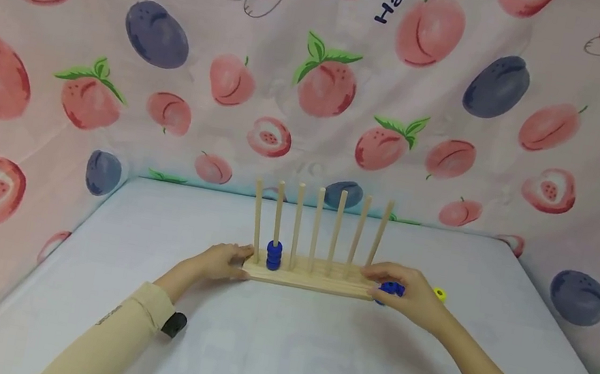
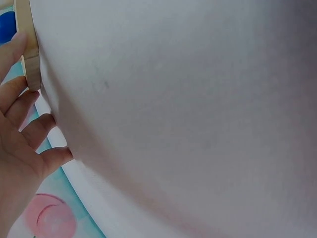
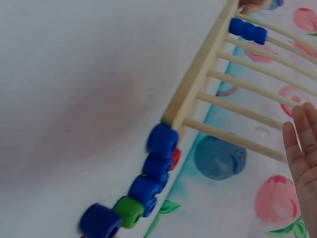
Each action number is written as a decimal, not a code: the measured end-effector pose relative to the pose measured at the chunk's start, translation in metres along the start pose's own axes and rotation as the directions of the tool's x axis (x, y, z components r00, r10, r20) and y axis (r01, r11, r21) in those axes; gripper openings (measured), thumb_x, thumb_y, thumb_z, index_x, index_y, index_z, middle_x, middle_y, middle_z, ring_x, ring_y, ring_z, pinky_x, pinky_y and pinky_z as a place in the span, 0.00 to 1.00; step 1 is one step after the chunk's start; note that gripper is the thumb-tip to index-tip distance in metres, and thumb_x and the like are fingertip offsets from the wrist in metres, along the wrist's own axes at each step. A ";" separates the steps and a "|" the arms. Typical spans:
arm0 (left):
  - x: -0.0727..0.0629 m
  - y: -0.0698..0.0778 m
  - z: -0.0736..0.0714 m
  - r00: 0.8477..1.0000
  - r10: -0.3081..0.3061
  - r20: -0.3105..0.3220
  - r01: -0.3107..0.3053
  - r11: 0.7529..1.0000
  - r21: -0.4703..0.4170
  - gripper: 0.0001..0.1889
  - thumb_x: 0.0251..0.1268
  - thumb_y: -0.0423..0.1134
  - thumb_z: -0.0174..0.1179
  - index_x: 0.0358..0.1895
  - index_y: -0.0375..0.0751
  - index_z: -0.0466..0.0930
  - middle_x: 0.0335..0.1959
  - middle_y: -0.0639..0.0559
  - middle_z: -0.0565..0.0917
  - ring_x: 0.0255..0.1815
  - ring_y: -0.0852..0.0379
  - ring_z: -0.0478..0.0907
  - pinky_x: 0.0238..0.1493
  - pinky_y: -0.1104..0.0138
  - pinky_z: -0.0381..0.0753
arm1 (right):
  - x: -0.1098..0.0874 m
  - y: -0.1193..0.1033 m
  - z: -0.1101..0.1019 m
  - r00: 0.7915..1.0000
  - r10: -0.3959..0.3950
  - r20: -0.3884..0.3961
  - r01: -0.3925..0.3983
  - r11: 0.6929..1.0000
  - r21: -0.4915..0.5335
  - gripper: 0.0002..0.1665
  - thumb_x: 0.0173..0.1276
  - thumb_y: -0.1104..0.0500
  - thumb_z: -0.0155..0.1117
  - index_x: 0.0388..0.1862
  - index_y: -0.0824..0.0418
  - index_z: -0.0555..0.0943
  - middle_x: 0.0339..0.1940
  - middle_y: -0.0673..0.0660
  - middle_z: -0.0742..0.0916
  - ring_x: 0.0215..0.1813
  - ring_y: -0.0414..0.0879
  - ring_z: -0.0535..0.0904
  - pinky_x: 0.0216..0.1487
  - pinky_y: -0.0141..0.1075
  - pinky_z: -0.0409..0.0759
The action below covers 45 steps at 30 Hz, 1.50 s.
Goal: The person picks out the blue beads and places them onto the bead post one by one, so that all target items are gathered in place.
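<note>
A pale wooden peg stand [image 1: 314,282] with several upright rods lies across the table. Three blue beads [image 1: 273,255] are stacked on its second rod from the left. My left hand [image 1: 219,261] holds the base's left end; the left wrist view shows its digits [image 2: 22,94] around that end of the wood. At the other end, my right hand [image 1: 415,292] hovers by a group of loose blue beads [image 1: 391,288], partly hiding them. Its fingers [image 3: 302,148] look straight in the right wrist view, with nothing seen in them.
Right of the stand lie a yellow bead [image 1: 439,294], a green bead [image 3: 129,211], a partly hidden red bead [image 3: 175,159] and a dark blue bead [image 3: 99,221]. A fruit-print cloth [image 1: 268,89] hangs behind the white table [image 1: 272,354].
</note>
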<state>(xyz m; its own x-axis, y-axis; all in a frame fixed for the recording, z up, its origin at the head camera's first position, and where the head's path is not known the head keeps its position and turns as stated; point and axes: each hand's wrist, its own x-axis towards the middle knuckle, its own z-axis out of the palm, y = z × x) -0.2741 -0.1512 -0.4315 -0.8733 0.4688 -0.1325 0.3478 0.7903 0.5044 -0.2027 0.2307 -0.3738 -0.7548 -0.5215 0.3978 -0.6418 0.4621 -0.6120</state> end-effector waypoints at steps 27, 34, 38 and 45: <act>0.000 0.001 0.000 1.000 0.022 -0.001 -0.022 1.000 0.023 0.33 0.61 0.44 0.62 0.68 0.34 0.63 0.69 0.37 0.66 0.69 0.32 0.59 0.70 0.42 0.56 | -0.013 0.051 -0.004 0.974 0.212 0.075 -0.197 0.965 -0.176 0.18 0.57 0.67 0.68 0.47 0.72 0.79 0.43 0.66 0.86 0.44 0.57 0.81 0.45 0.45 0.83; 0.000 0.000 -0.001 1.000 0.027 -0.002 -0.027 0.999 0.024 0.33 0.61 0.44 0.62 0.67 0.33 0.63 0.69 0.38 0.65 0.70 0.32 0.59 0.71 0.43 0.55 | -0.013 0.059 -0.004 0.967 0.239 0.084 -0.222 0.959 -0.177 0.16 0.57 0.68 0.67 0.44 0.72 0.80 0.40 0.64 0.86 0.41 0.56 0.81 0.43 0.44 0.83; 0.000 0.000 -0.001 1.000 0.028 0.001 -0.028 0.999 0.028 0.33 0.61 0.44 0.62 0.67 0.33 0.63 0.69 0.37 0.65 0.70 0.32 0.59 0.71 0.43 0.55 | -0.011 0.060 -0.003 0.956 0.273 0.104 -0.254 0.954 -0.161 0.15 0.57 0.69 0.67 0.43 0.73 0.80 0.39 0.64 0.86 0.40 0.54 0.82 0.41 0.38 0.84; 0.002 -0.002 0.001 1.000 0.031 0.004 -0.031 0.999 0.020 0.33 0.61 0.43 0.62 0.68 0.34 0.63 0.69 0.38 0.65 0.70 0.32 0.58 0.71 0.43 0.55 | -0.010 0.061 -0.002 0.945 0.282 0.163 -0.254 0.952 -0.172 0.15 0.56 0.68 0.68 0.43 0.73 0.80 0.37 0.62 0.86 0.38 0.51 0.81 0.37 0.32 0.82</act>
<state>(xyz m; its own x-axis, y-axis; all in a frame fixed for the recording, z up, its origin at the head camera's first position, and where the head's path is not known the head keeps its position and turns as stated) -0.2759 -0.1514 -0.4330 -0.8607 0.4946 -0.1209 0.3812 0.7834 0.4910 -0.2342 0.2658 -0.4133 -0.8726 -0.4798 0.0916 -0.4420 0.6957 -0.5663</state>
